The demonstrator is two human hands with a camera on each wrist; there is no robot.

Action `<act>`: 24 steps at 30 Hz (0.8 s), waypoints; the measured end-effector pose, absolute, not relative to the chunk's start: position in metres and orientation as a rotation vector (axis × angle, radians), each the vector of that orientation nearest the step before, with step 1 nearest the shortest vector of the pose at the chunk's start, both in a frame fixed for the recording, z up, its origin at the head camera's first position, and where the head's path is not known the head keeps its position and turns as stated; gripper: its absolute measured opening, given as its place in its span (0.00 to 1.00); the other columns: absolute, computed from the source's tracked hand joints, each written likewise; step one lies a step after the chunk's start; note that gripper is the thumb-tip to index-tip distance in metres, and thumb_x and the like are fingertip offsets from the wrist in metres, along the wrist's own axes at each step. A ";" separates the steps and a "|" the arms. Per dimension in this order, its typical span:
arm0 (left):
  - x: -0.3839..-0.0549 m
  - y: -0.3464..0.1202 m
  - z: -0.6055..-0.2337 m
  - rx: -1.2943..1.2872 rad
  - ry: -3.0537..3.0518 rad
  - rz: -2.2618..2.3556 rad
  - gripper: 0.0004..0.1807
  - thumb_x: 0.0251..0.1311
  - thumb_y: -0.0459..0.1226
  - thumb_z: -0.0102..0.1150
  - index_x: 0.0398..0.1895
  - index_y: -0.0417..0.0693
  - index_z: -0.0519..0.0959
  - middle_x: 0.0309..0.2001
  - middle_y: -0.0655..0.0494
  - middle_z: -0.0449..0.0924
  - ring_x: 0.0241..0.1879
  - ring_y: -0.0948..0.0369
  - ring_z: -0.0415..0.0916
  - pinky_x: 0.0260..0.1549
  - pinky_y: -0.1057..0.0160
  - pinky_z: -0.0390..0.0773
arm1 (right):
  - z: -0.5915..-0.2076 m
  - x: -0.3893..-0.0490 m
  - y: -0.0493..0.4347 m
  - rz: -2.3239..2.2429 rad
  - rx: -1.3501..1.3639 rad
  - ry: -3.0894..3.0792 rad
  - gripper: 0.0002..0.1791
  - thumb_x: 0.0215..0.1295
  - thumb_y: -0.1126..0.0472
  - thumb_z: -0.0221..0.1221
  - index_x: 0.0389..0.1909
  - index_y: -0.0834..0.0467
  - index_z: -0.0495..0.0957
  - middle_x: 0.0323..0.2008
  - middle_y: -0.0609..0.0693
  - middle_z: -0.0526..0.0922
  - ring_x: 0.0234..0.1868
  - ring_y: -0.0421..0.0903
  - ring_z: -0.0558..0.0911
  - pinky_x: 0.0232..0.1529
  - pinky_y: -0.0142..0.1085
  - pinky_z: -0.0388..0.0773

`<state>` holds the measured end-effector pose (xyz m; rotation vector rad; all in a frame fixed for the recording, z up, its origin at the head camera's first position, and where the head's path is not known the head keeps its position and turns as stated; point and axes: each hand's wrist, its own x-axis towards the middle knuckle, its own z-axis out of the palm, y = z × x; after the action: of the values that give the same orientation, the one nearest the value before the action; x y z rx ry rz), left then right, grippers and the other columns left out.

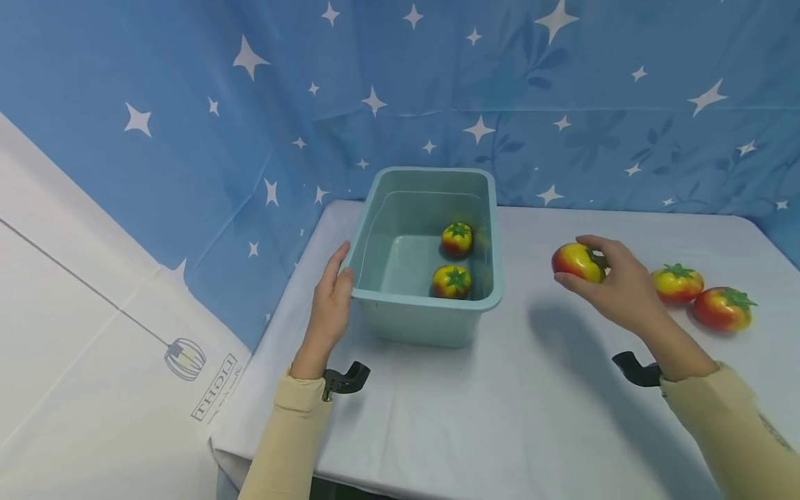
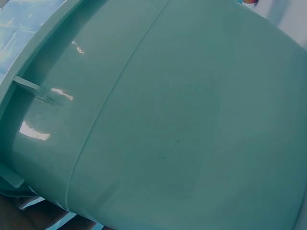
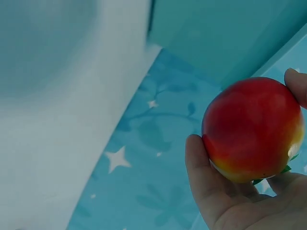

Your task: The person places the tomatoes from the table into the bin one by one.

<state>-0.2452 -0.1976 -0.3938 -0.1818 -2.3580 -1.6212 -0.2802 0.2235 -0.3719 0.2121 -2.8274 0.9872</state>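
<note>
My right hand (image 1: 619, 285) holds a red-and-yellow tomato (image 1: 576, 262) between thumb and fingers, above the table right of the bin. In the right wrist view the red underside of this tomato (image 3: 252, 127) faces the camera. My left hand (image 1: 330, 305) rests against the left side of a pale green plastic bin (image 1: 430, 316), its fingers along the outside near the front corner. Inside the bin, toward its right wall, lie two tomatoes, a rear one (image 1: 457, 239) and a front one (image 1: 451, 281). The bin's wall (image 2: 172, 115) fills most of the left wrist view.
Two more tomatoes, one (image 1: 678, 283) beside the other (image 1: 723, 309), lie on the white-covered table (image 1: 500, 423) beyond my right wrist. A blue star-patterned curtain (image 1: 431, 83) hangs behind the table. At the left hangs a white printed cloth (image 1: 94, 361).
</note>
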 end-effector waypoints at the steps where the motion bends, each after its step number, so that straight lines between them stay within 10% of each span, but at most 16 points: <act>1: -0.245 -0.198 -0.394 -0.182 -2.357 -1.623 0.28 0.75 0.50 0.31 0.76 0.67 0.53 0.75 0.65 0.52 0.72 0.57 0.54 0.66 0.42 0.58 | -0.369 -0.280 0.220 0.988 0.220 -2.822 0.46 0.61 0.43 0.65 0.73 0.59 0.58 0.66 0.67 0.62 0.59 0.68 0.65 0.50 0.64 0.72; 24: -0.245 -0.198 -0.392 -0.163 -2.367 -1.646 0.27 0.75 0.51 0.31 0.76 0.70 0.53 0.74 0.65 0.52 0.72 0.58 0.54 0.66 0.43 0.59 | -0.315 -0.291 0.151 1.011 0.510 -2.648 0.40 0.58 0.54 0.69 0.70 0.57 0.64 0.65 0.60 0.66 0.58 0.60 0.70 0.49 0.59 0.77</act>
<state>-0.2448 -0.1979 -0.3924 -0.1635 -2.3672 -1.6456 -0.2912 0.1513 -0.3153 0.5096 -2.6485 1.0112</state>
